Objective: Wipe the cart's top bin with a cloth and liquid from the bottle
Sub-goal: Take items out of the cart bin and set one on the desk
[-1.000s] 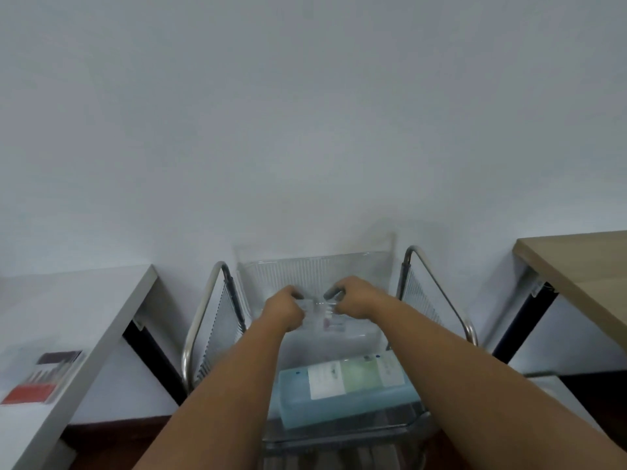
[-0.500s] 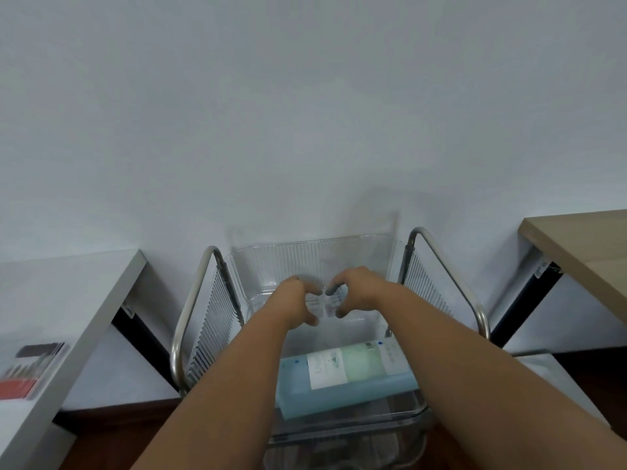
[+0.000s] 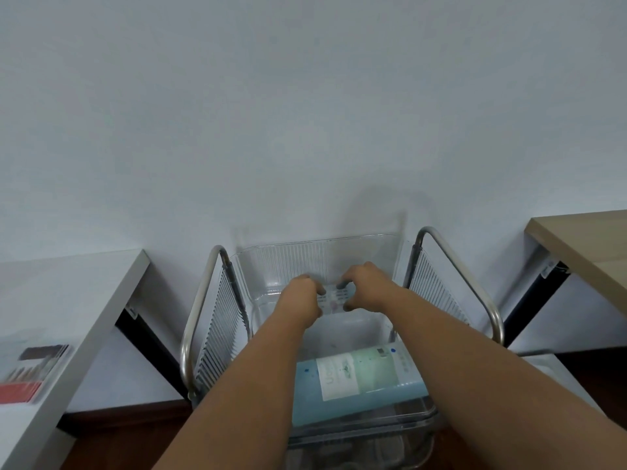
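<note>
The small clear object (image 3: pixel 334 297), held between both hands at the far end of the cart's top bin (image 3: pixel 319 254), is most likely the bottle the task calls for, though it is too blurred and too covered by fingers to be sure; a pale label with a pinkish mark is all that shows. The left hand (image 3: pixel 303 297) and the right hand (image 3: pixel 364 289) both have their fingers curled onto it from either side. Compared with a second ago the two hands sit in almost the same pose around it, close together, and only the view has tipped down a little so that more of the bin is seen. That suggests a fiddly step in progress, perhaps working a cap or nozzle, and I judge that no liquid is out yet and wiping has not begun.

Nearer the front edge of the bin lies a flat light-blue pack (image 3: pixel 359 385) with a white and green label, possibly wipes or cloths; it has not shifted. No loose cloth is visible.

The bin is transparent with ribbed walls and sits between the cart's curved metal handles (image 3: pixel 196 317), against a plain wall. To the left of the cart stands a white table (image 3: pixel 84 300) with a red and dark packet (image 3: pixel 32 374) near its front edge. To the right, a wooden tabletop (image 3: pixel 583 242) juts in.
</note>
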`<action>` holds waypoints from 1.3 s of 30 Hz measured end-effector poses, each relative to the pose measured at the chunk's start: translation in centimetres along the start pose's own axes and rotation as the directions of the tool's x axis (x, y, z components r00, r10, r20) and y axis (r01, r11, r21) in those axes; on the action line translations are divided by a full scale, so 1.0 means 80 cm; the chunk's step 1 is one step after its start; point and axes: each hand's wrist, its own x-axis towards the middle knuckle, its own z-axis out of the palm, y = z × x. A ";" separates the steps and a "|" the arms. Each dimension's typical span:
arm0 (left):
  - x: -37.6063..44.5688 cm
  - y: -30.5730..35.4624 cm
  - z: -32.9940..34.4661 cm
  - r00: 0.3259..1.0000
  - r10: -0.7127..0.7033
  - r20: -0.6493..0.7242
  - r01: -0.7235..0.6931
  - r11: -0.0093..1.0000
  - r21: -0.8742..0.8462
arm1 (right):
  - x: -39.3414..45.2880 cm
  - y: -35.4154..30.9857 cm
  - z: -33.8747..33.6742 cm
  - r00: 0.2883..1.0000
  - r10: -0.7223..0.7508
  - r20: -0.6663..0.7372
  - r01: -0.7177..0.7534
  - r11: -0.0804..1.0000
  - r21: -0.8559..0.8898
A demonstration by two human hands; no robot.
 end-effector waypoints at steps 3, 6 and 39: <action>-0.003 0.001 -0.002 1.000 0.004 0.006 -0.004 1.000 0.005 | -0.001 -0.001 -0.006 1.000 -0.007 0.017 0.007 1.000 0.000; -0.008 0.001 -0.012 1.000 0.012 -0.007 -0.012 1.000 0.003 | -0.003 -0.003 -0.024 0.998 -0.005 -0.068 0.015 0.989 0.148; -0.330 -0.345 -0.257 0.927 -0.367 -0.077 0.356 0.926 -0.124 | -0.084 -0.453 0.029 0.864 -0.503 0.036 0.485 0.849 0.212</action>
